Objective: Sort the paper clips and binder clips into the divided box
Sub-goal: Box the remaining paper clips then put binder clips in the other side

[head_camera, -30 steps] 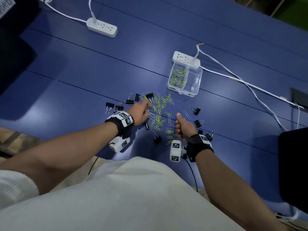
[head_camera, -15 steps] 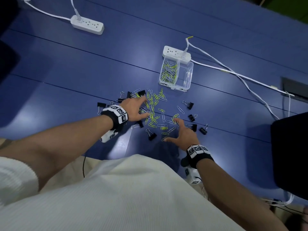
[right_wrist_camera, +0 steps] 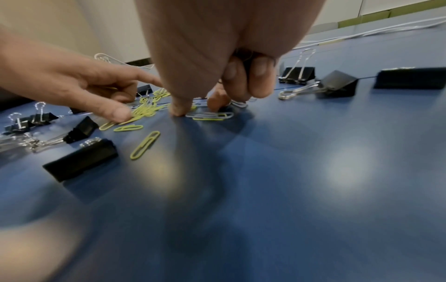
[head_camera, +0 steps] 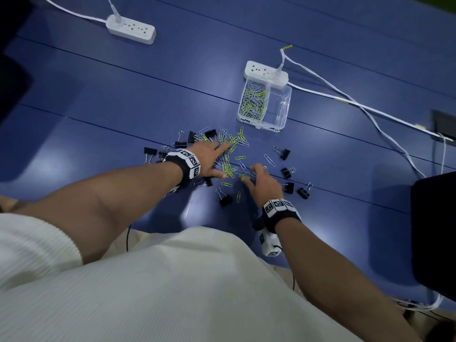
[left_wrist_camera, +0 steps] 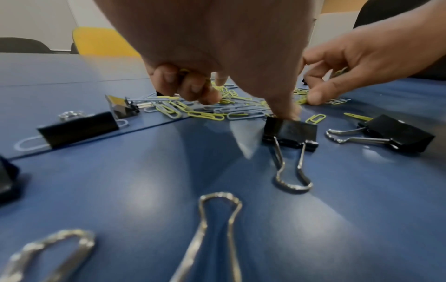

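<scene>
A clear divided box [head_camera: 283, 104] stands at the back; its left compartment holds paper clips [head_camera: 254, 102], its right one looks empty. Green and grey paper clips [head_camera: 234, 154] lie heaped in front of it, ringed by black binder clips [head_camera: 285, 153]. My left hand [head_camera: 225, 160] lies over the heap's left side with index and thumb stretched out. Its other fingers [left_wrist_camera: 183, 87] curl over a green clip, and the thumb touches a binder clip [left_wrist_camera: 289, 131]. My right hand [right_wrist_camera: 198, 109] pinches grey paper clips [right_wrist_camera: 212, 115] on the table between thumb and index.
A white power strip [head_camera: 266, 74] sits right behind the box, with white cables [head_camera: 370, 109] trailing to the right. Another strip [head_camera: 132, 29] lies at the far left. A black object [head_camera: 434, 230] stands at the right edge. More binder clips [head_camera: 150, 151] lie left of my left wrist.
My right hand went from a raised fist to flat on the table, then forward onto the clips, where it now pinches. My left hand stayed on the heap and stretched its index forward.
</scene>
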### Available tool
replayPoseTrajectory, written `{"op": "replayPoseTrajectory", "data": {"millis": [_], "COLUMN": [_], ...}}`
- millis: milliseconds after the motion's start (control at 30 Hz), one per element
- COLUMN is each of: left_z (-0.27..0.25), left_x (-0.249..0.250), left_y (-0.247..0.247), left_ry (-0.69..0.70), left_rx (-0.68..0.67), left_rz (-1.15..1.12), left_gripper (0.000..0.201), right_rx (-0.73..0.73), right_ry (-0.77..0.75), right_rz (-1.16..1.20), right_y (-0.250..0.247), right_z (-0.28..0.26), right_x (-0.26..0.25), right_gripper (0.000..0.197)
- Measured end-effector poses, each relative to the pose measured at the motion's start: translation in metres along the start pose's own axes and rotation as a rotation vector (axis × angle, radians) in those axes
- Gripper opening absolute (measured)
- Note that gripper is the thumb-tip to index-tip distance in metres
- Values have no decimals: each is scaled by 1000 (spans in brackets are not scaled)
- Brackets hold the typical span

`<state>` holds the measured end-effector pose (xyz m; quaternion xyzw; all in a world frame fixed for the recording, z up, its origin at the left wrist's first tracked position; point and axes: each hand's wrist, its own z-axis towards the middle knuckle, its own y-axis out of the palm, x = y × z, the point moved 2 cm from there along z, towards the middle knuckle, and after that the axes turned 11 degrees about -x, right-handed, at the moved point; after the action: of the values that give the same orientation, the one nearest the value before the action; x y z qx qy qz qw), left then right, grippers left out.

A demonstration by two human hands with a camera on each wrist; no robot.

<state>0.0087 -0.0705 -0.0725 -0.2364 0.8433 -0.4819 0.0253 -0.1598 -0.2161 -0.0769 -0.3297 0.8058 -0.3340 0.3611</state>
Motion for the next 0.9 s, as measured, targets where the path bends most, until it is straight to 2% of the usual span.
{"op": "replayPoseTrajectory", "data": {"millis": [100, 200, 267, 367, 433, 633, 800, 900], "left_z": [7, 11, 12, 15, 16, 17, 11, 2], "left_x": [3, 7, 9, 9, 10, 13, 6, 3], "left_y": [3, 2, 1, 3, 1, -5, -12, -16], "left_ry": [-39, -43, -25, -16, -31, -19, -41, -48], "left_rx": [17, 59, 79, 62, 42, -16, -27, 32], "left_rz": [-24, -62, -80, -106, -121, -103, -237, -311], "left_gripper": [83, 65, 54, 43, 39, 30, 31, 28], "right_rx": [14, 27, 40, 33, 15, 1, 19, 18], "right_ry": [25, 13, -1, -29, -52, -91, -85, -80], "right_rz": [-25, -54, -51, -136, -191, -231, -233, -251], "right_y": [-3, -9, -15, -23, -24, -21, -20, -18], "right_z": [10, 18, 22, 27, 32, 38, 36, 36], "right_x": [-5, -8, -10, -13, -15, -29, -33, -36], "right_gripper": [33, 33, 38, 57, 57, 29, 29, 26]}}
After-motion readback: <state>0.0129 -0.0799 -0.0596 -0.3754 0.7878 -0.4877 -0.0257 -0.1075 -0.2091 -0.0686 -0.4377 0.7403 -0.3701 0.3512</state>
